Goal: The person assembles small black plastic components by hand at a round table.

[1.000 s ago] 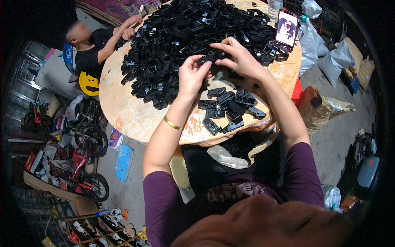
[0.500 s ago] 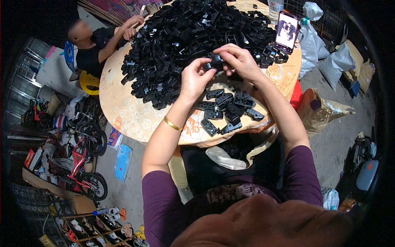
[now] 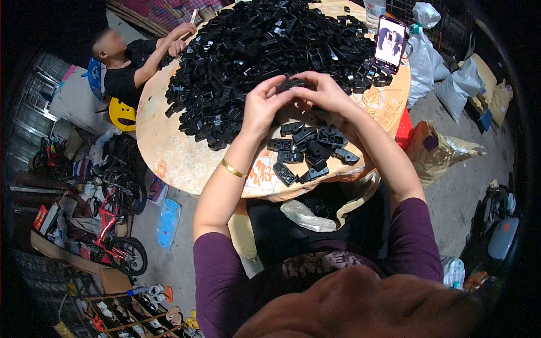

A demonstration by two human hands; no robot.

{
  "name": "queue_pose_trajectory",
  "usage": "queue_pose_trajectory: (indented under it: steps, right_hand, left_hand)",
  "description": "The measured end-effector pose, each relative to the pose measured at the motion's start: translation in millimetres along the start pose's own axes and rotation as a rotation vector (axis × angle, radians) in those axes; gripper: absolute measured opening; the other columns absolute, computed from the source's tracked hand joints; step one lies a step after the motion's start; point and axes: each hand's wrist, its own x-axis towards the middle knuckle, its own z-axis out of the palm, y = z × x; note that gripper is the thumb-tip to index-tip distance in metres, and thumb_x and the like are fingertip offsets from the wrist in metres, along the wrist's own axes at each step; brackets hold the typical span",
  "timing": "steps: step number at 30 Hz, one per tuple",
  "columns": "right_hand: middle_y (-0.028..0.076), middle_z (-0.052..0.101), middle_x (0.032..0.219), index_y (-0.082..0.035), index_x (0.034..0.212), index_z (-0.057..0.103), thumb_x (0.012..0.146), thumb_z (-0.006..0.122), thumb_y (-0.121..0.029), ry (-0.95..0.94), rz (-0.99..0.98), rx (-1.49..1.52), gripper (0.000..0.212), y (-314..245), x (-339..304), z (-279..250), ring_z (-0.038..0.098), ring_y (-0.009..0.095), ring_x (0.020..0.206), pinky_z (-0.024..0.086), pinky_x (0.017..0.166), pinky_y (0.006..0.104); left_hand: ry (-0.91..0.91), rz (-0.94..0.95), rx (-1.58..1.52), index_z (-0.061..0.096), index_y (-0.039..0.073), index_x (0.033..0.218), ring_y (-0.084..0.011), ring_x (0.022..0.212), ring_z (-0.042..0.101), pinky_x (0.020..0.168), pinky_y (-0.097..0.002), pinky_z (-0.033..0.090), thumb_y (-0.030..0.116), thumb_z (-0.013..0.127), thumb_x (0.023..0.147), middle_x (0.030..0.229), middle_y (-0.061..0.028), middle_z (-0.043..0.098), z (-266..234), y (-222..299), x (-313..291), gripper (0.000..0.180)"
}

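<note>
Between them, my left hand and my right hand grip a small black plastic part; fingers and thumbs of both close on it and partly cover it. A large heap of loose black plastic parts fills the table just beyond my hands. Nearer to me, below my hands, lies a small group of similar black plastic pieces on the patterned tablecloth. A gold bangle circles my left wrist.
A phone with a lit screen stands at the table's right side. Another person sits at the left edge, holding a slim device. White sacks and a brown sack stand right; a red bicycle is left.
My hands have come closer together around the black part, the right one turning inward and a little lower. The heap and the small group of pieces look the same.
</note>
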Motion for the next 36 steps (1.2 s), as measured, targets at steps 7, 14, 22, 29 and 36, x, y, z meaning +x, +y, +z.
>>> queue_pose_trajectory:
  steps: [7,14,22,29,36]
  right_hand:
    - [0.003,0.063,0.077,0.0,0.097,0.064,0.084,0.063,-0.023,0.017,-0.036,-0.1,0.027,-7,-1,-11,0.056,0.006,0.062,0.045,0.054,0.0203]
    - [0.006,0.066,0.081,0.0,0.094,0.065,0.082,0.064,-0.023,0.331,-0.197,-0.543,0.026,-11,-13,-63,0.059,0.009,0.069,0.048,0.063,0.024]
    - [0.011,0.062,0.097,-0.008,0.104,0.062,0.073,0.069,-0.023,0.353,-0.216,-0.859,0.035,-9,-11,-47,0.059,0.028,0.09,0.049,0.077,0.0364]
    - [0.009,0.059,0.104,-0.007,0.097,0.064,0.076,0.065,-0.019,0.565,-0.415,-1.258,0.024,7,13,-32,0.053,0.028,0.095,0.046,0.075,0.0367]
    - [0.011,0.061,0.094,-0.004,0.076,0.064,0.069,0.063,-0.016,0.618,-0.382,-1.117,0.013,8,13,-35,0.057,0.031,0.084,0.048,0.072,0.0397]
  left_hand:
    - [-0.07,-0.083,-0.019,0.055,-0.005,0.109,-0.0122,0.077,0.062,0.066,-0.0214,0.051,0.004,0.062,0.082,0.092,-0.0093,0.064,-6,11,-2,0.029]
    - [-0.583,-0.021,0.397,0.064,0.0,0.098,-0.0093,0.077,0.059,0.073,-0.0248,0.048,0.015,0.07,0.076,0.089,-0.0035,0.063,8,6,-12,0.027]
    - [-0.363,0.399,0.755,0.061,0.003,0.107,-0.0234,0.104,0.052,0.086,-0.0321,0.045,0.013,0.06,0.082,0.116,-0.0127,0.057,20,-14,2,0.027]
    - [-0.493,0.338,0.933,0.063,0.004,0.1,-0.0291,0.092,0.056,0.083,-0.0364,0.045,0.012,0.066,0.076,0.104,-0.0123,0.06,29,-21,7,0.025]
    - [-0.184,0.294,0.732,0.061,0.002,0.095,-0.0128,0.079,0.057,0.07,-0.0249,0.047,0.003,0.064,0.074,0.092,-0.0058,0.06,21,-17,4,0.021]
